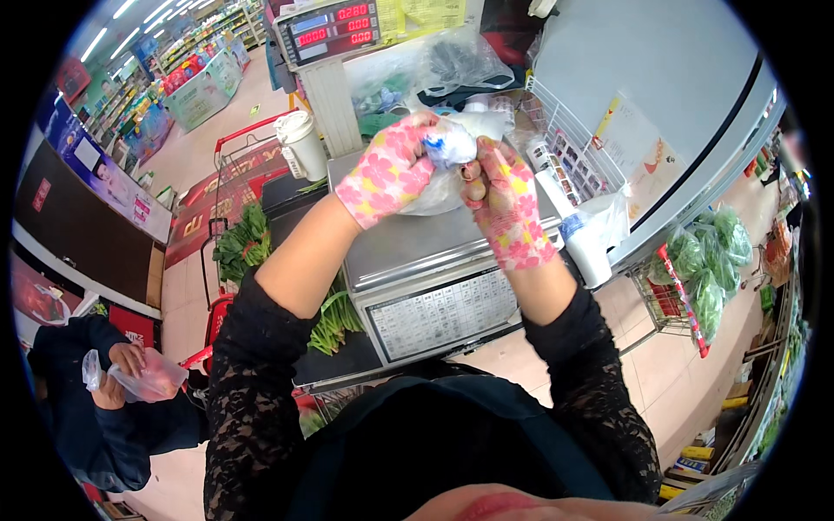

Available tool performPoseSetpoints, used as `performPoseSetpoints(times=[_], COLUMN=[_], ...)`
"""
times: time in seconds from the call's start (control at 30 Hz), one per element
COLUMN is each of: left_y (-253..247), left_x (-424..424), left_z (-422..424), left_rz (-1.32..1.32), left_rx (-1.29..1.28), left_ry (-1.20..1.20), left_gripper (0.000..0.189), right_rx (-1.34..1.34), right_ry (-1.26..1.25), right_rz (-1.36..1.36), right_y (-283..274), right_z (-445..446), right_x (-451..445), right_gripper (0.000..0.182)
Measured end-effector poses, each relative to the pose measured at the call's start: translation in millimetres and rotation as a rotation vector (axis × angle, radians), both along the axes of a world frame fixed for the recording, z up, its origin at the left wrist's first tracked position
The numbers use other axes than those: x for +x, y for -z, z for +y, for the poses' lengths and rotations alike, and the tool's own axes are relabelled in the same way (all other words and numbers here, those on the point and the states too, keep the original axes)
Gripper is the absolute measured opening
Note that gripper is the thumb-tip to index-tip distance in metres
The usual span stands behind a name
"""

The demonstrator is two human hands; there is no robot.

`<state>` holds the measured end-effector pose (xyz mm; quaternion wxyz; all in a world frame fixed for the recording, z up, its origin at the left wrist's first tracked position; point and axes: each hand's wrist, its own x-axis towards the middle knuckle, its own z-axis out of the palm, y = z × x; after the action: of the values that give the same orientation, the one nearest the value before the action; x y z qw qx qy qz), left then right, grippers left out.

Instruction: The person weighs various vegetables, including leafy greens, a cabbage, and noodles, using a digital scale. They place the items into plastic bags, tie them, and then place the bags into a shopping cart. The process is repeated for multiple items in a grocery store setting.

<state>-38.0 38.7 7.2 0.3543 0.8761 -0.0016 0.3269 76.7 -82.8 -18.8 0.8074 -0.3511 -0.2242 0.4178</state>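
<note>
My left hand [393, 170], in a pink floral glove, grips one side of the bunched top of a plastic bag [451, 144] with blue print. On the other side, my right hand [505, 205], in a matching glove with bare fingertips showing, pinches the same bunched plastic. Below the hands, the translucent body of the bag [435, 197] sits on the metal pan of a weighing scale [404, 251]; its contents cannot be made out. The scale's key panel [443, 314] faces me, and its lit display [335, 29] stands on a post behind.
Bundled leafy greens [244, 241] lie left of the scale, beside a white lidded cup [301, 144]. To the right are a plastic bag roll [586, 251] and a white wire rack [580, 146]. A cart with bagged vegetables [707, 260] stands right; another person [117, 397] holds a bag at left.
</note>
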Motion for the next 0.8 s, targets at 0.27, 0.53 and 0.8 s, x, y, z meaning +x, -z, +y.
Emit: performPoseSetpoints(times=[0.27, 0.53, 0.8], left_y=[-2, -27, -18], left_x=[13, 4, -15], left_z=[1, -3, -10], left_rz=[0.05, 0.443, 0.38], left_rx=[0.407, 0.044, 0.161], left_ry=[-0.091, 0.034, -0.058], left_gripper=[0.031, 0.039, 0.028], right_rx=[0.12, 0.175, 0.131], right_ry=[-0.075, 0.057, 0.016], right_rz=[-0.058, -0.273, -0.443], right_y=[29, 30, 28], right_z=[-4, -9, -5], right_x=[8, -3, -4], right_gripper=[0.02, 0.024, 0.036])
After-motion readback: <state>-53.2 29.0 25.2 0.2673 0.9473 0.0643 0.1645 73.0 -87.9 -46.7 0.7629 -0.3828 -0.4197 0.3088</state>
